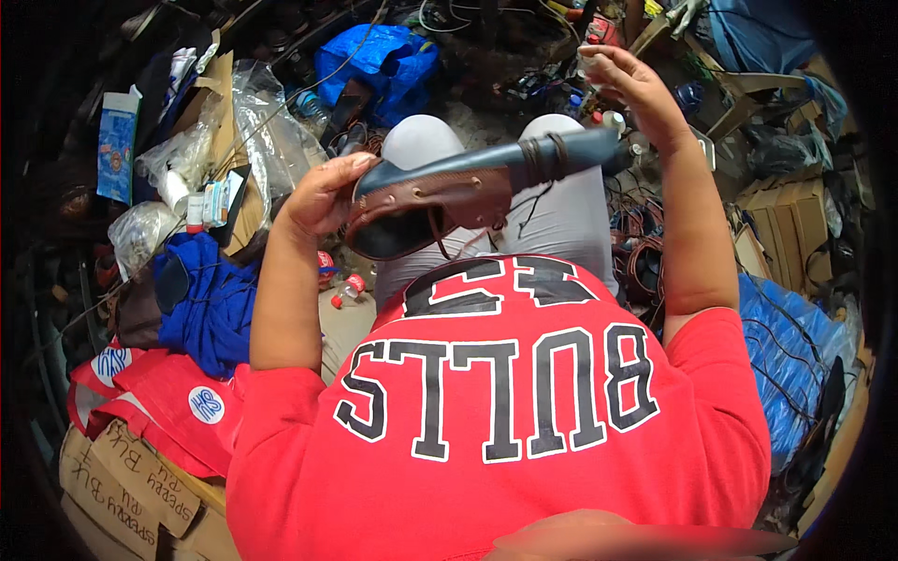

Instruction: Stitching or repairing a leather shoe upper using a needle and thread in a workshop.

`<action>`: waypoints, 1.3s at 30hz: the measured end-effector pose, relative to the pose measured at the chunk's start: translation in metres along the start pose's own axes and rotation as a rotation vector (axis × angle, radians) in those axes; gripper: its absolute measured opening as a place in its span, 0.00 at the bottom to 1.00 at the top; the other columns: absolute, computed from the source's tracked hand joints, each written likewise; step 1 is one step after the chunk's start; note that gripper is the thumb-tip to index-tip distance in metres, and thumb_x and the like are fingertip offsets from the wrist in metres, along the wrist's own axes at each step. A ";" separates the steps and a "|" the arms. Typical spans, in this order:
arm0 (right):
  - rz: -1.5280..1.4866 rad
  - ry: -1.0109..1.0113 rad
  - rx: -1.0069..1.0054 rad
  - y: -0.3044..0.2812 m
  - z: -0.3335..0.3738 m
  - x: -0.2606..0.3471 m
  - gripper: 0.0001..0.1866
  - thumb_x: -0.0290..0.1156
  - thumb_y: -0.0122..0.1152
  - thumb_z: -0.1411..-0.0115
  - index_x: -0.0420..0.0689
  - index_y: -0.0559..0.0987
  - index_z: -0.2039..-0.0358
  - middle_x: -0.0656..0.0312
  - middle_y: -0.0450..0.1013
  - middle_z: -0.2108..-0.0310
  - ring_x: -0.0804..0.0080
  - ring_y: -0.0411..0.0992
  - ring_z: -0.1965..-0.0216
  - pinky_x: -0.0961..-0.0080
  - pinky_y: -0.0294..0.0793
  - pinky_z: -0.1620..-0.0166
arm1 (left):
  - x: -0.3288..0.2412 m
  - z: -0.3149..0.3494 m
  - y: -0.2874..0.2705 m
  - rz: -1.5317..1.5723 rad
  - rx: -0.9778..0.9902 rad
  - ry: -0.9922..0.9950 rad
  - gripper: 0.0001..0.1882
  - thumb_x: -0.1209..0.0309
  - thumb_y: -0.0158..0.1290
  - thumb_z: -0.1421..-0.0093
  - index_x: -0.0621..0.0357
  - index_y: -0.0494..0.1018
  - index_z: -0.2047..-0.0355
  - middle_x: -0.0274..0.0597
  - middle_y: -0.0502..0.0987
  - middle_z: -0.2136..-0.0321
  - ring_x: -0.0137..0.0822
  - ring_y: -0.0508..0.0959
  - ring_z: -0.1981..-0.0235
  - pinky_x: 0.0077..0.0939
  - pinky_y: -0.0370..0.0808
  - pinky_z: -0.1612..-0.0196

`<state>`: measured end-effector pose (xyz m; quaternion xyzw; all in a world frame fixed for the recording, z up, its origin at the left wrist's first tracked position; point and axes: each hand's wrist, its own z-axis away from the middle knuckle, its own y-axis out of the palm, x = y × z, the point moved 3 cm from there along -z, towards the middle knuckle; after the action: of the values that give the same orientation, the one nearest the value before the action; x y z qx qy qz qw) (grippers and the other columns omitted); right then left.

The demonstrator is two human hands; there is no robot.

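Note:
A leather shoe (482,192) lies on its side above my lap, with brown lacing panels and a dark blue front and sole edge. Dark cord is wound several times round its front part. My left hand (327,194) grips the heel end, thumb on top and fingers round the back. Out to the right, my right hand (629,82) is raised well apart from the shoe. Its fingers are bent together, and whatever they pinch is too small to make out. A loose lace end hangs below the wound cord.
Clutter surrounds me: a blue plastic bag (374,70) ahead, clear plastic wrap (262,126) and a blue cloth (210,304) at left. Small red-labelled bottles (349,290) lie by my left leg. Cardboard (790,229) and blue sheeting (790,341) are at right.

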<state>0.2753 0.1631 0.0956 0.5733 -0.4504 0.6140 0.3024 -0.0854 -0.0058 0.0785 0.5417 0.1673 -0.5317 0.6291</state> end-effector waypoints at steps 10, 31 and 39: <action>-0.542 0.337 0.224 0.131 -0.005 -0.045 0.21 0.48 0.62 0.43 0.46 0.71 0.59 0.62 0.73 0.60 0.70 0.74 0.61 0.70 0.71 0.55 | 0.058 0.009 -0.080 0.168 -0.496 -0.023 0.16 0.65 0.46 0.35 0.60 0.72 0.52 0.43 0.77 0.64 0.34 0.80 0.66 0.32 0.79 0.61; -0.046 0.205 0.397 0.130 -0.001 -0.049 0.16 0.41 0.59 0.40 0.39 0.81 0.64 0.63 0.78 0.69 0.79 0.73 0.68 0.81 0.70 0.61 | -0.007 0.013 0.056 -1.932 -0.621 0.595 0.42 0.68 0.66 0.63 0.52 0.65 0.44 0.46 0.70 0.49 0.47 0.71 0.49 0.39 0.68 0.47; -0.899 0.014 0.234 0.000 0.035 0.004 0.13 0.38 0.45 0.34 0.45 0.75 0.67 0.58 0.76 0.58 0.66 0.71 0.51 0.65 0.66 0.47 | -0.012 0.017 0.027 -1.755 -0.597 0.747 0.42 0.66 0.68 0.64 0.53 0.64 0.45 0.48 0.73 0.56 0.48 0.73 0.55 0.39 0.69 0.51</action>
<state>0.2898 0.1313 0.0975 0.7379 -0.0831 0.4724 0.4749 -0.0734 -0.0190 0.1073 0.1784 0.8219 -0.5400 0.0313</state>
